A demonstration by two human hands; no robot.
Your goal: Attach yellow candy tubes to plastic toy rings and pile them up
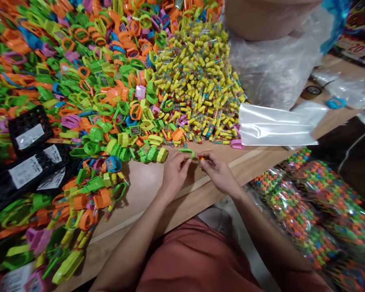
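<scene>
My left hand, near the table's front edge, is closed on a green toy watch; its curved band shows above the fingertips. Close by on the right, my right hand pinches a small tube with red and yellow showing; the fingers hide most of it. Behind both hands rises a heap of yellow-capped clear tubes with coloured bits inside. A large pile of toy watches in orange, green, yellow, pink and blue spreads to the left.
Black plastic baskets with white labels stand at left. Nearer, watches with tubes attached form another pile. Clear plastic bags lie right of the tubes, beside a wrapped round container. Filled bags sit below the table's right edge.
</scene>
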